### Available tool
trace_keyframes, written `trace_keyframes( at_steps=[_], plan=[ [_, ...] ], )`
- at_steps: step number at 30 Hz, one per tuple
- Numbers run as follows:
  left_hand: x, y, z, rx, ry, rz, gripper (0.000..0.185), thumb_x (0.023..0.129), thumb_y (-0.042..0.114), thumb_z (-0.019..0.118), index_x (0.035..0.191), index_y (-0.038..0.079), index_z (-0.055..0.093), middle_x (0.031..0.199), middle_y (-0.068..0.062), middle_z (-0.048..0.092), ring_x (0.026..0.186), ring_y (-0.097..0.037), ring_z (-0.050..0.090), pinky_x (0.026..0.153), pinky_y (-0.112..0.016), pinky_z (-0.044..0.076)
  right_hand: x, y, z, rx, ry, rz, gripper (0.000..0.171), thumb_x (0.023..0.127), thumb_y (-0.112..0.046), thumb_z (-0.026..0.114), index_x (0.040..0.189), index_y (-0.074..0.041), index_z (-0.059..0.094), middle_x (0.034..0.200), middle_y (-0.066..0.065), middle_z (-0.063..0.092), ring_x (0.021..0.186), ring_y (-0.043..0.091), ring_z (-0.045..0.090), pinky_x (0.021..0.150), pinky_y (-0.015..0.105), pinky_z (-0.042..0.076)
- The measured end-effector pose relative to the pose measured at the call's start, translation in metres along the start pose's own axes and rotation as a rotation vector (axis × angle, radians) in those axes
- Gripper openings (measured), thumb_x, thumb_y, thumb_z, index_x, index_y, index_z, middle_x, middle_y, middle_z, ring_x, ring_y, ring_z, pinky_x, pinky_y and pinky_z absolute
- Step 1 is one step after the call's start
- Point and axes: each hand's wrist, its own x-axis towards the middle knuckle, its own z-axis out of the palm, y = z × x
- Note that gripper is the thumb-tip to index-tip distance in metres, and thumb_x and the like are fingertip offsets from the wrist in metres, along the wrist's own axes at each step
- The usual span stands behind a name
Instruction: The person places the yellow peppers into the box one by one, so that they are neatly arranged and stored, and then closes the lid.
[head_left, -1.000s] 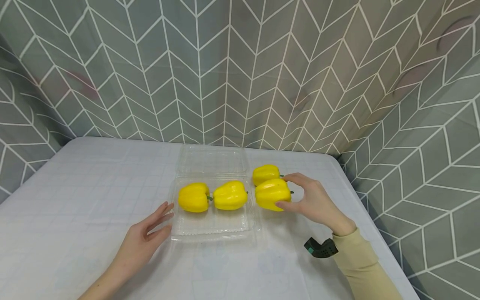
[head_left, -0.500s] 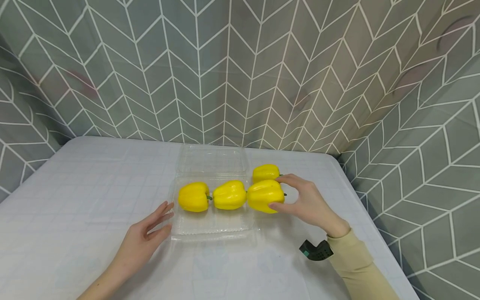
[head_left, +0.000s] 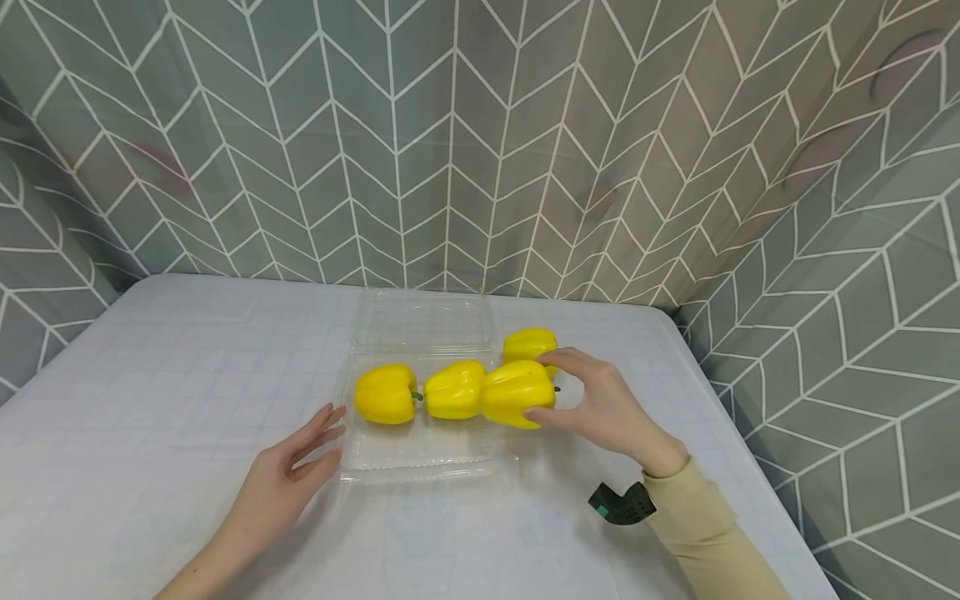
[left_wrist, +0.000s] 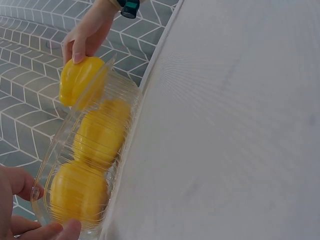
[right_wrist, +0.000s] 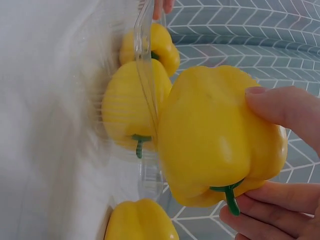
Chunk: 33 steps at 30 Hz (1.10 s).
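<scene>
Chevron backdrop (head_left: 427,150), probably fabric, white table (head_left: 187,375), gripped yellow pepper (head_left: 516,390)

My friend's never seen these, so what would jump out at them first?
Probably the bright yellow peppers: two sit inside a clear container. The right hand holds a third pepper at the container's right edge, and a fourth pepper lies beyond it on the table.

Four peppers (head_left: 517,392) are counted: two are contained in one box (head_left: 420,473), one is held by the right hand (head_left: 615,417), and one is set on one table (head_left: 187,375). One lid (head_left: 423,323), one left hand (head_left: 288,467), one sleeve (head_left: 697,517), one black device (head_left: 621,504) and three stems (right_wrist: 231,200) are also seen.
</scene>
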Motion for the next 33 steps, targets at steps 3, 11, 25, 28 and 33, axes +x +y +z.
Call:
trace_keyframes(
  at_steps=[3,11,25,28,33],
  plan=[
    [0.0,0.0,0.0,0.0,-0.002,-0.005,0.062,0.099,0.012,0.064,0.153,-0.001,0.036,0.149,-0.013,0.051,0.12,0.011,0.054,0.09,-0.007,0.049,0.001,-0.003,0.001,0.009,0.0,-0.002,0.066,0.073,-0.036,0.09,0.128,-0.009,0.065,0.131,0.004,0.065,0.122,0.027,0.06,0.105,0.053,0.048],
    [0.001,0.0,-0.001,0.02,-0.002,-0.007,0.062,0.099,0.013,0.064,0.153,0.0,0.036,0.149,-0.011,0.052,0.119,0.011,0.054,0.09,-0.005,0.047,0.003,-0.008,0.004,0.026,0.011,-0.019,0.064,0.073,-0.036,0.09,0.128,-0.01,0.066,0.131,0.003,0.065,0.122,0.027,0.06,0.106,0.053,0.047],
    [0.0,0.0,0.0,0.007,0.001,-0.013,0.062,0.099,0.013,0.064,0.153,0.001,0.036,0.149,-0.011,0.051,0.119,0.011,0.054,0.09,-0.006,0.048,0.013,-0.028,0.023,0.065,-0.015,-0.039,0.068,0.074,-0.039,0.089,0.13,-0.01,0.064,0.13,0.002,0.066,0.124,0.024,0.058,0.105,0.05,0.048],
    [0.0,0.0,0.0,0.01,-0.001,-0.015,0.062,0.099,0.013,0.064,0.153,0.001,0.036,0.149,-0.011,0.051,0.12,0.011,0.054,0.09,-0.005,0.048,0.014,-0.03,0.025,0.064,-0.018,-0.037,0.067,0.073,-0.039,0.089,0.13,-0.011,0.065,0.129,0.0,0.066,0.127,0.022,0.057,0.107,0.049,0.047],
    [0.0,0.0,0.0,0.017,0.002,-0.011,0.062,0.099,0.013,0.064,0.153,0.001,0.036,0.149,-0.011,0.051,0.119,0.011,0.054,0.09,-0.005,0.048,0.015,-0.032,0.026,0.052,-0.016,-0.053,0.066,0.073,-0.038,0.089,0.129,-0.011,0.065,0.128,-0.001,0.067,0.127,0.021,0.057,0.108,0.047,0.047]
  ],
)
